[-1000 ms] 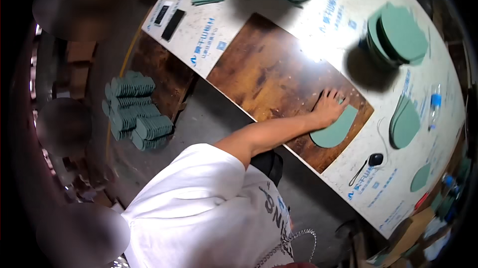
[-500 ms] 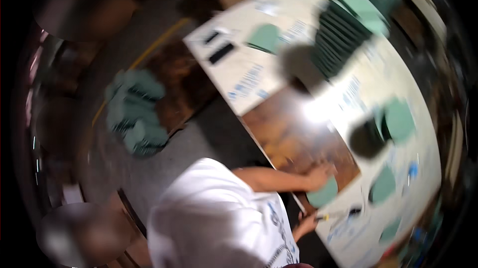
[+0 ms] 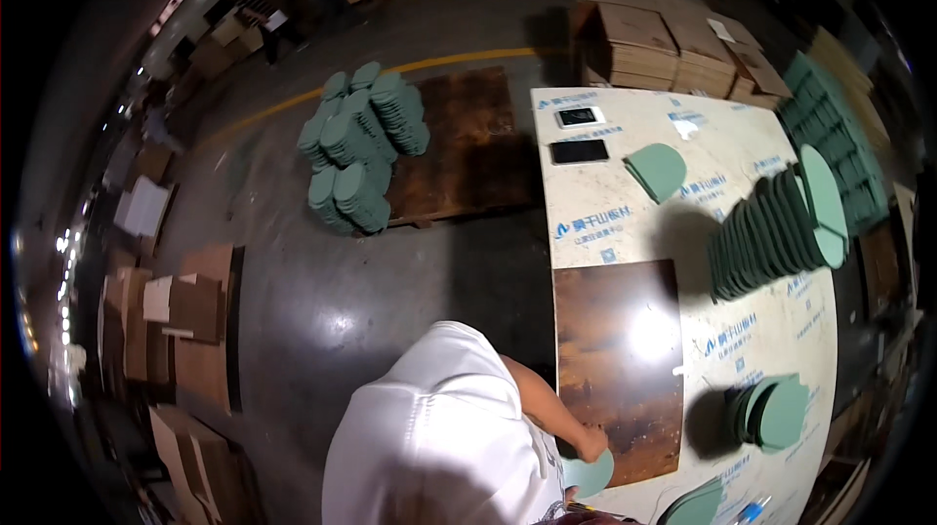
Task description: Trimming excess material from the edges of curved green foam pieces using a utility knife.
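My left hand (image 3: 590, 443), fingers curled, is on the upper edge of a flat, pale green rounded pad (image 3: 593, 476). This pad lies at the near edge of the table (image 3: 625, 203), over the lower end of a glossy brown board (image 3: 615, 379). Only a bit of my right hand (image 3: 573, 493) shows at the bottom, beside the pad, mostly hidden by my body. By it a narrow yellow-handled tool (image 3: 583, 506) shows in part; its working end cannot be made out. Another small stack of green pads (image 3: 776, 413) stands to the right.
On the table are a tall row of green pads (image 3: 771, 237), a folded green pad (image 3: 656, 172), two phones (image 3: 579, 151), and more green pads (image 3: 695, 504) at the bottom. Green stacks (image 3: 356, 149) stand on the floor left, by a brown board (image 3: 459, 144). Cardboard stacks (image 3: 644, 42) are behind.
The view has swung left and sharpened, so the table now sits upright at the right. My left hand stays on the green pad; my right hand and tool have slipped mostly out of sight.
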{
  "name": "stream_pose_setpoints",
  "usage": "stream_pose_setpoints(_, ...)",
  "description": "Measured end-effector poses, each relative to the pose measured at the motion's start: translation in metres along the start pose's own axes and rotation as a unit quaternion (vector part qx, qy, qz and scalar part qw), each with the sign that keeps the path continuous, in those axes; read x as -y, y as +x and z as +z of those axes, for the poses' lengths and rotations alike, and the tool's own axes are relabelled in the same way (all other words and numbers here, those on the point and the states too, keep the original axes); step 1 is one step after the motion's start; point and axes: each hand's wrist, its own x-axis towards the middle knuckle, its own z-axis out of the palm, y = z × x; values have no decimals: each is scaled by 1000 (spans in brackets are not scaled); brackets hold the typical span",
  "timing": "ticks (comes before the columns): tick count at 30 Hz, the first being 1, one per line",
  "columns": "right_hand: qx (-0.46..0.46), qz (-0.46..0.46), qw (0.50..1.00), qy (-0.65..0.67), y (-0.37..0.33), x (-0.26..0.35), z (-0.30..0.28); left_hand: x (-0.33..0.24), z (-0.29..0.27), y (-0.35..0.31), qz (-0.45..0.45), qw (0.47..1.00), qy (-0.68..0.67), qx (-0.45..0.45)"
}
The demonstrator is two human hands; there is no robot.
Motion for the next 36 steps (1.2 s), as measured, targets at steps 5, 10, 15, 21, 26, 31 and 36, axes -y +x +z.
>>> stream_pose_setpoints(5, 81, -133, 975, 161, -5, 100, -47, 24, -75, 13, 237, 964, -112, 50)
stream_pose_setpoints(10, 95, -181, 949, 241, -4, 184, -90, -38, -205, -41, 158, 804, -522, 235)
stream_pose_setpoints(15, -29, -224, 918, 325, -50, 260, -108, -67, -277, -99, 206, 850, -430, 222)
stream_pose_setpoints(21, -112, -232, 887, 383, -57, 266, -130, -77, -285, -140, 202, 844, -416, 273)
stream_pose_setpoints(26, -146, -165, 895, 387, -69, 271, -150, -84, -296, -168, 183, 796, -471, 333)
stream_pose_setpoints(31, -103, -123, 868, 469, -83, 274, -168, -90, -303, -181, 200, 782, -481, 342)
stream_pose_setpoints(36, -5, -174, 896, 409, -108, 277, -183, -76, -295, -172, 220, 759, -535, 300)
